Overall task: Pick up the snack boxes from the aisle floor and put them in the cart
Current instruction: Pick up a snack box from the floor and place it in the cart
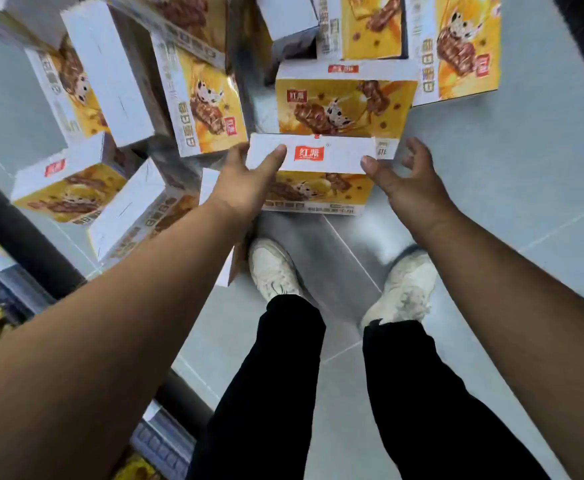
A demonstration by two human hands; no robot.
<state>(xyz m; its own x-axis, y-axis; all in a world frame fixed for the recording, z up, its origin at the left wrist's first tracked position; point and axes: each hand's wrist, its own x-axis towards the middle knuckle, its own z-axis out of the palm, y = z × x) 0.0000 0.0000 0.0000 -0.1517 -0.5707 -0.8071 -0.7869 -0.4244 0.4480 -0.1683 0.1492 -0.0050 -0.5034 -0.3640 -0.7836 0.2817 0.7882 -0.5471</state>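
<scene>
Straight ahead between both hands, just beyond the shoes (pixel 273 265), lay the nearest snack box (pixel 318 157), long axis running left to right, white top face up. Clamped on its left end: left hand (pixel 245 181), thumb across the top, fingers hidden behind, so probably a full grip. Spread wide at the other end: right hand (pixel 401 178), thumb tip at the edge, fingers off the carton. Hemmed beyond and leftward by other snack boxes (pixel 207 98) and the shelf base (pixel 17 220); open floor tile (pixel 491 150) rightward. No cart seen.

Grey tiled floor (pixel 526 174), white sneakers (pixel 273 268), black trousers (pixel 283 375); shelf edge (pixel 24 237) at left
</scene>
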